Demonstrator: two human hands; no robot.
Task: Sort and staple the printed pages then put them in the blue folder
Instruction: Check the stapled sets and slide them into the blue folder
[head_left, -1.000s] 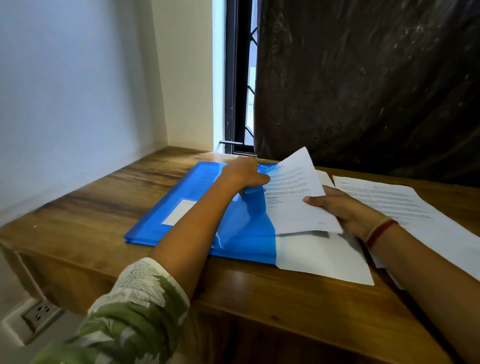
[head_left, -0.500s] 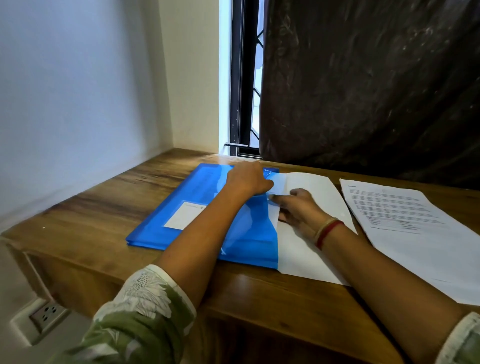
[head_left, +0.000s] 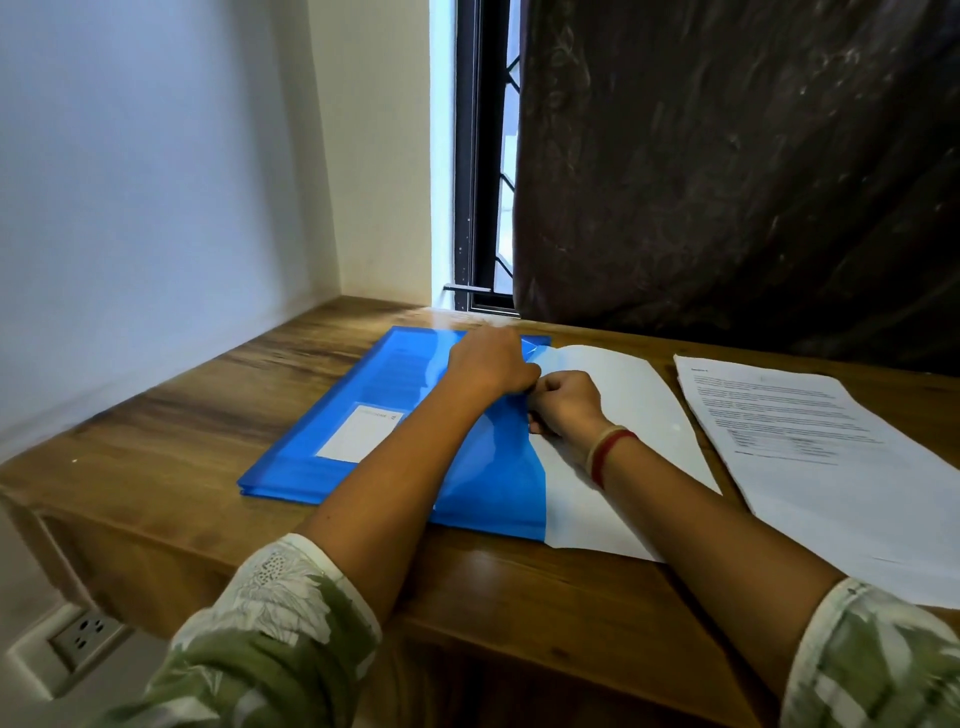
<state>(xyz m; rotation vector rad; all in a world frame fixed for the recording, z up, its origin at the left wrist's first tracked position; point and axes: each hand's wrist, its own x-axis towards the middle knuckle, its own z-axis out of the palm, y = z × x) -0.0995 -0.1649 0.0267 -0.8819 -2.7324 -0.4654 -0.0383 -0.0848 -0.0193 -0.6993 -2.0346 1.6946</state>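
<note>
A blue folder (head_left: 374, 410) with a white label lies flat on the wooden desk (head_left: 171, 431). A white sheet (head_left: 639, 410) sticks out of its right, open side. My left hand (head_left: 491, 361) grips the folder's right edge near the far corner. My right hand (head_left: 563, 402), fingers curled, presses on the white sheet right at the folder's opening, touching my left hand. A printed stack of pages (head_left: 810, 447) lies to the right on the desk. No stapler is in view.
A dark curtain (head_left: 737, 171) hangs behind the desk, with a window frame (head_left: 475, 208) to its left. A wall (head_left: 130, 197) borders the desk's left side. A power socket (head_left: 83, 634) sits below the desk's front left.
The raised printed sheet in my right hand came down flat onto the white sheet. My right hand slid left to the folder's opening and curled. My left hand stayed on the folder.
</note>
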